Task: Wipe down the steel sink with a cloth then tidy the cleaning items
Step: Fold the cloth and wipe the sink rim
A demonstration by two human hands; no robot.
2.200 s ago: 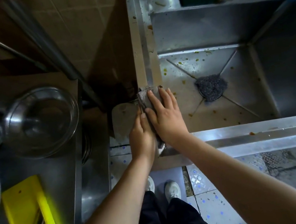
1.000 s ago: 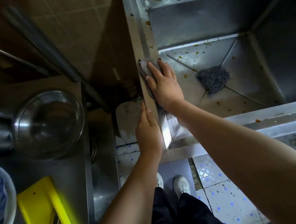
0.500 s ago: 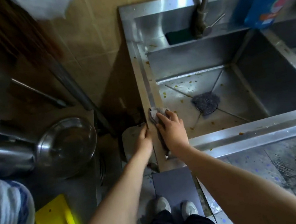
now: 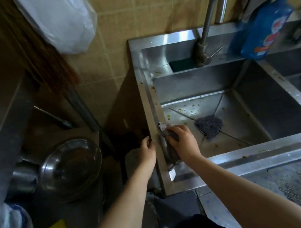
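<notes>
Cloth on the sink's left rim

The right hand (image 4: 184, 144) curls its grip round the cloth (image 4: 164, 130) and presses it on the sink (image 4: 150, 113) rim to scrub there. The left hand (image 4: 148, 150) touches the rim's outer edge, probably for balance. Its grip is loosely curled; I cannot tell if it holds on.

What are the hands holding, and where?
Right hand grips the cloth near its far end, on the sink rim. Left hand only touches the rim's edge.

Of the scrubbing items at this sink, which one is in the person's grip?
The grey cloth, gripped by the right hand on the sink's left rim. The green sponge by the tap and the wiry scourer on the basin floor lie untouched.
</notes>
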